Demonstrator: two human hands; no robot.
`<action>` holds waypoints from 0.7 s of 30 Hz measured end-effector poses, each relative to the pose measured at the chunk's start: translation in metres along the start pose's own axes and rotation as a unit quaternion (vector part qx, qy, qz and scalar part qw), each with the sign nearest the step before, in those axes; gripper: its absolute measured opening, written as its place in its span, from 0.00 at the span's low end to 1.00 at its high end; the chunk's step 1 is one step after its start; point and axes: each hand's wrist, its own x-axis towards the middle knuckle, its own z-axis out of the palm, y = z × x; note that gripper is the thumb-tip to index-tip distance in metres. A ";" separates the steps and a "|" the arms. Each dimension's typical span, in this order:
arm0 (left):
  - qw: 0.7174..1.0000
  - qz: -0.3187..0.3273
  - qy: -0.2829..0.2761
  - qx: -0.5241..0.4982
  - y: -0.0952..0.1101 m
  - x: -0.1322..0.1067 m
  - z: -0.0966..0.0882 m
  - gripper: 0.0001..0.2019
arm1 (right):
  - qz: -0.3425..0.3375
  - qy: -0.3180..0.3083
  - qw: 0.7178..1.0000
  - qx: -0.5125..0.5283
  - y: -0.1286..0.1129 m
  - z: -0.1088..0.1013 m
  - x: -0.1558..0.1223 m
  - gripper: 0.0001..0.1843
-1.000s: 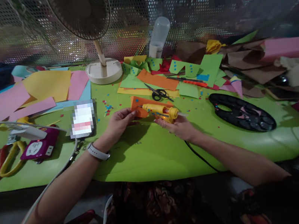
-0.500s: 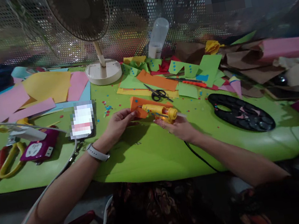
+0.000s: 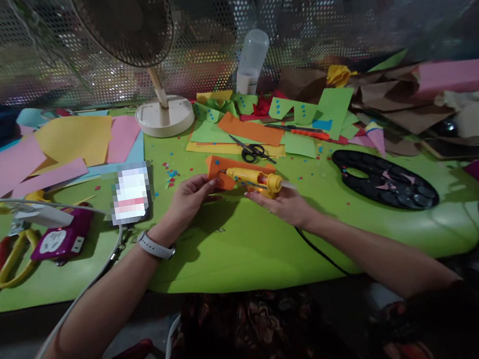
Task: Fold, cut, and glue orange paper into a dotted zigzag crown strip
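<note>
Between the fingers of my left hand (image 3: 191,201) is the edge of a folded piece of orange paper (image 3: 216,167), with a blue dot on it. My right hand (image 3: 289,205) is wrapped round a yellow hot glue gun (image 3: 252,178). The gun's nozzle points left and lies over the orange paper, close to my left fingertips; whether it touches the paper I cannot tell. Black-handled scissors (image 3: 254,151) lie just beyond the gun, partly spread. A black cord runs down from below my right hand to the table's front edge.
Coloured paper sheets (image 3: 74,139) and a phone (image 3: 130,194) lie left. Red-and-yellow-handled scissors (image 3: 4,262) sit beside a purple power adapter (image 3: 61,235). A fan (image 3: 166,118) and a clear bottle (image 3: 253,56) stand behind. Rightward are a black palette (image 3: 385,180) and brown paper scraps (image 3: 389,92).
The whole view has shifted very slightly. Both hands keep the same grip and almost the same place, with the glue gun still over the orange paper.
</note>
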 end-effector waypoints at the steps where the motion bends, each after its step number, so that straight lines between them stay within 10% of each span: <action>1: 1.000 0.001 0.000 0.001 0.000 0.000 0.000 0.07 | -0.001 -0.002 1.000 -0.004 0.000 0.000 0.000 0.18; 5: 1.000 -0.001 0.003 -0.001 0.002 0.000 0.001 0.08 | -0.065 0.015 0.987 -0.143 -0.001 -0.004 -0.002 0.13; 12: 1.000 -0.002 0.009 -0.030 0.001 0.002 -0.005 0.09 | -0.279 0.119 0.857 -0.416 -0.014 -0.047 -0.020 0.15; 21: 0.999 0.002 0.021 -0.036 0.000 0.002 -0.005 0.14 | -0.039 0.261 0.797 -0.543 0.032 -0.139 -0.094 0.15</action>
